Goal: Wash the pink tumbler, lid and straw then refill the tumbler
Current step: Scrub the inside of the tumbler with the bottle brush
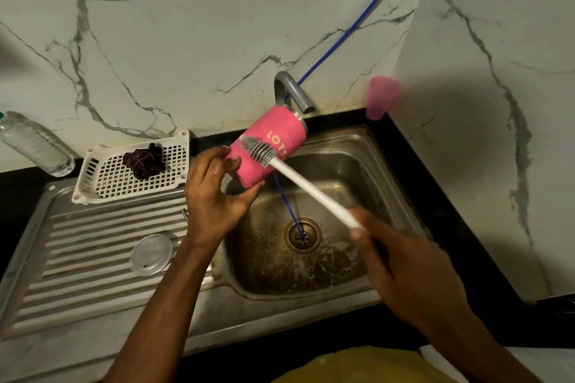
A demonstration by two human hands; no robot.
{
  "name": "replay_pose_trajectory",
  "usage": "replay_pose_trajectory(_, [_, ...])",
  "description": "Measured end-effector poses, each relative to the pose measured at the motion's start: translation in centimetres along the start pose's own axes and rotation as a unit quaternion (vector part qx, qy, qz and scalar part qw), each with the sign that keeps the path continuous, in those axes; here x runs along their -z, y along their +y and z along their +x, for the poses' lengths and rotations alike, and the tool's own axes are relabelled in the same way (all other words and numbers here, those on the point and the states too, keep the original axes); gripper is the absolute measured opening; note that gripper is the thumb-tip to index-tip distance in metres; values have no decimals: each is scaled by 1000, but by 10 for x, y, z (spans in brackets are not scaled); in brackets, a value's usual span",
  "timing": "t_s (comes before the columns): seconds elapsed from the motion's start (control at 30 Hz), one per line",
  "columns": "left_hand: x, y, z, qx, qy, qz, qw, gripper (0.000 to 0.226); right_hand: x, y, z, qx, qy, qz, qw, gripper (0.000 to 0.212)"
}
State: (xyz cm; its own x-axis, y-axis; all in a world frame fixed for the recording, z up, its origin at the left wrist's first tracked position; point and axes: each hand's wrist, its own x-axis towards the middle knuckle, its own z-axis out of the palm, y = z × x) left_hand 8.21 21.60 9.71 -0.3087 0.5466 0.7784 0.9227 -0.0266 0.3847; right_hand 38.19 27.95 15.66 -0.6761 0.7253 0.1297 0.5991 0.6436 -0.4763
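Note:
The pink tumbler [264, 149] is held tilted over the steel sink [357, 146], its open steel rim pointing up toward the tap [292, 90]. My left hand [214, 193] grips its base end from below. My right hand [401, 261] grips the white handle of a bottle brush [311, 186]. The brush's grey bristle head lies against the tumbler's outer side. A clear round lid [151, 254] lies flat on the ribbed drainboard [93, 258]. I see no straw.
A white perforated basket [109, 177] with a dark scrubber [144, 160] stands at the drainboard's back. A clear bottle [34, 146] leans against the wall at left. A pink cup [381, 96] hangs blurred near the corner. A blue hose [289, 205] runs down into the drain [301, 235].

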Motion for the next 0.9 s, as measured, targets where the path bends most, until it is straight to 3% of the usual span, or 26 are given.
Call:
replay_pose_trajectory(0.4, [-8,0,-2,-4,-5,-24,1000,50,2,15,25,-71,37,-4,997,46])
replay_pose_trajectory(0.6, [-11,-1,-1,53,24,-84,995,56,-5,8,18,-48,54,57,996,43])
replay_pose_trajectory(0.77, [-10,3,11,119,68,-137,981,55,-25,-3,1,15,-22,58,998,50])
replay_pose_trajectory(0.9, [-8,2,9,103,32,-115,988,65,-18,10,13,-8,44,15,999,44])
